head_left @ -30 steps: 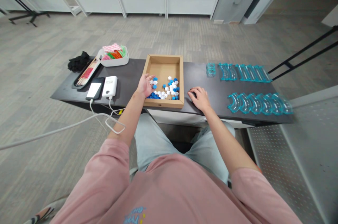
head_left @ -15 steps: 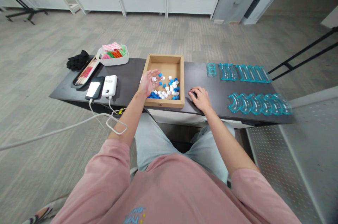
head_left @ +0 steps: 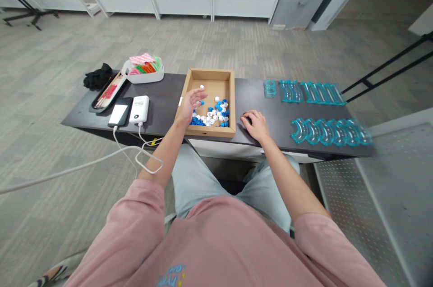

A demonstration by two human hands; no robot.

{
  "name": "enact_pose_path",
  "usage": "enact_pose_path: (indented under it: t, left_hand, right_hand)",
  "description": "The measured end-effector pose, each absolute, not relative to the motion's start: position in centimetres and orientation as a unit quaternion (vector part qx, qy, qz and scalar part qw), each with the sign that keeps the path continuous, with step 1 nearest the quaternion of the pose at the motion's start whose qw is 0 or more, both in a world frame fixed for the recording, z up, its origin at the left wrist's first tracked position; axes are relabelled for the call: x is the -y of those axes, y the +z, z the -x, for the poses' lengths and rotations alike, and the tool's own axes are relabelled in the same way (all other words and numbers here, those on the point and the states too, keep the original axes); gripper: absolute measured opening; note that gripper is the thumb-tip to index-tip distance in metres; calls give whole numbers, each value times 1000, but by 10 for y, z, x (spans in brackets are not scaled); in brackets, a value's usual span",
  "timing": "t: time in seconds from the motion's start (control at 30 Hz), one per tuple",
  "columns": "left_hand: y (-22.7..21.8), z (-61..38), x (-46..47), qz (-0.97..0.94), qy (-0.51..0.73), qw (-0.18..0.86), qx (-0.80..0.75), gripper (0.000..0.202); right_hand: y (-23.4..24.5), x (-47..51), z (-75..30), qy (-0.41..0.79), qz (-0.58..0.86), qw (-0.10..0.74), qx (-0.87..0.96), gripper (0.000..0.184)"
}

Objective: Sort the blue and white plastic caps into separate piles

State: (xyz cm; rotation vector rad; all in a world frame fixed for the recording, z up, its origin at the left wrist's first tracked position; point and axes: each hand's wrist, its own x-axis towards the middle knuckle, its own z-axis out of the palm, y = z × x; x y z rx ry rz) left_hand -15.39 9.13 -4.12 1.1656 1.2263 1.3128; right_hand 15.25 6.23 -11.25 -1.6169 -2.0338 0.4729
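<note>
My left hand point(head_left: 191, 103) hovers over the left side of a shallow cardboard tray point(head_left: 210, 77), palm up and fingers spread, holding nothing. Small blue and white pieces point(head_left: 214, 115) lie heaped in the tray's near half, and one white piece point(head_left: 202, 87) lies apart toward its far end. My right hand point(head_left: 256, 125) rests flat on the dark table point(head_left: 165, 97) just right of the tray, fingers loosely curled over the surface.
Turquoise curved track pieces point(head_left: 326, 130) lie in two rows at the right. At the left are a phone point(head_left: 120, 112), a white power bank point(head_left: 139, 109) with cables, a narrow tray of sticks point(head_left: 105, 93), a white bin of coloured items point(head_left: 144, 68) and a black cloth point(head_left: 97, 76).
My left hand has lifted out of the heap of pieces and opened over the tray, scattering pieces; one white piece now lies farther back. The right hand has stayed put.
</note>
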Motion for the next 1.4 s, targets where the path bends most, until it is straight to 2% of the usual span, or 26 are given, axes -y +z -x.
enact_pose_path:
  t: [0.1,0.2,0.27,0.4,0.53,0.63,0.73,0.83,0.97,1.07,1.13,1.23,1.33,1.4]
  left_hand:
    - [-44,156,-94,-490,540,462,-505,48]
    - [-46,162,-95,-548,501,426,-517,37]
    - [-44,167,-95,-630,441,373,-519,29]
    - [-33,179,-96,-749,359,254,-496,29]
    - [-17,199,-95,-719,405,169,-540,27]
    - [-14,223,-86,-638,430,107,-630,31]
    - [-22,244,-73,-586,357,101,-720,37]
    - [-36,252,-64,-595,275,125,-745,39]
    - [-57,252,-65,-606,258,135,-741,45]
    - [-66,251,-69,-601,256,131,-745,50]
    - [-68,251,-68,-606,252,129,-743,51]
    - [-65,248,-64,-605,244,107,-750,51]
    - [-61,244,-60,-596,235,88,-763,52]
    - [-59,242,-60,-592,225,87,-769,53]
  right_hand:
    - [-111,-61,-153,172,594,243,747,36]
    - [-113,-62,-153,168,595,243,748,38]
    - [-116,-63,-154,164,593,246,749,39]
    - [-125,-67,-156,158,586,262,750,34]
    - [-128,-68,-158,161,585,268,748,32]
    - [-124,-67,-156,166,587,263,748,31]
    - [-119,-65,-155,172,591,259,745,31]
    - [-114,-64,-154,184,600,264,733,33]
    - [-96,-63,-149,185,606,315,706,40]
    - [-69,-71,-130,175,565,326,738,39]
    - [-52,-83,-107,189,498,278,800,33]
    - [-37,-107,-66,194,404,141,883,27]
    - [-38,-125,-30,178,384,6,906,34]
    - [-42,-128,-14,170,382,-39,908,39]
